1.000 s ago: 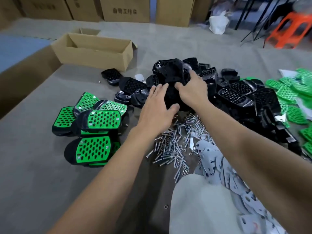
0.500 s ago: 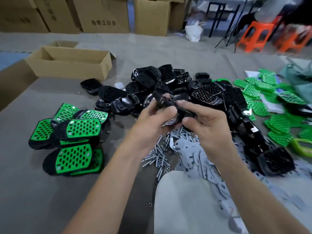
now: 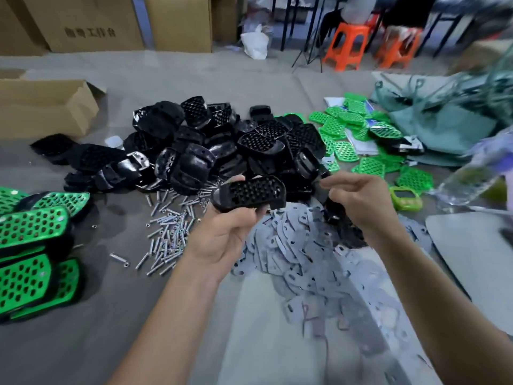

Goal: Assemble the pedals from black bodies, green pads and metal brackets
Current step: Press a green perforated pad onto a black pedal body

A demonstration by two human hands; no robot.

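Head view: left hand (image 3: 222, 240) grips a black body (image 3: 248, 194) above the metal brackets (image 3: 291, 245) heaped mid-floor. Right hand (image 3: 361, 201) is curled, its contents unclear. A green pad (image 3: 370, 166) should seat squarely, holes aligned.

Finished pedals (image 3: 30, 226), far left: stack cut by the frame edge.
Cardboard box (image 3: 47, 107), upper left: one end out of frame.
Carton lettering (image 3: 90, 31): too blurred to read.
Left hand (image 3: 222, 240): fingertips hidden beneath the black body (image 3: 249, 191) it grips.
Right hand (image 3: 361, 201): fingers curled; any contents indistinguishable against the dark parts behind.
Clear bottle (image 3: 469, 182), right edge: smeared, partly cut off.
Metal brackets (image 3: 291, 245): lower heap blurred.
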